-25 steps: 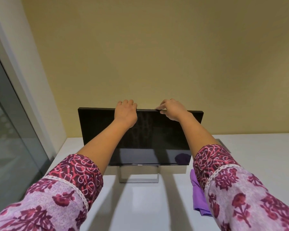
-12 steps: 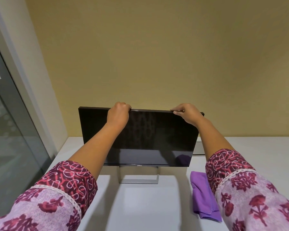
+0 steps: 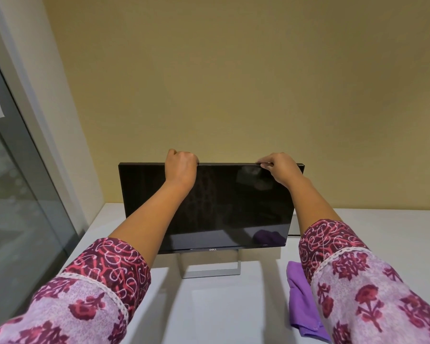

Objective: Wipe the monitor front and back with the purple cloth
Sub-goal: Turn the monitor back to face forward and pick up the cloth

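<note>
- Holding the top edge of the monitor with the left hand, in the middle of the frame, fingers curled tight over it.
- Pinching the same edge with the right hand, thumb and bent fingers closed on it, close to the right corner.
- Moved apart since a second ago. Back then, side by side near the middle of the edge, left fingers lying flatter. Now spread wide, with a firmer hold.
- Standing upright on its stand on the white table, dark screen facing the camera.
- Lying on the table at the lower right of the frame, just beside the right sleeve: the purple cloth, in neither hand.
- Probably getting ready to turn or tilt the monitor to reach the back. No wiping right now; cloth to be picked up first.
</note>
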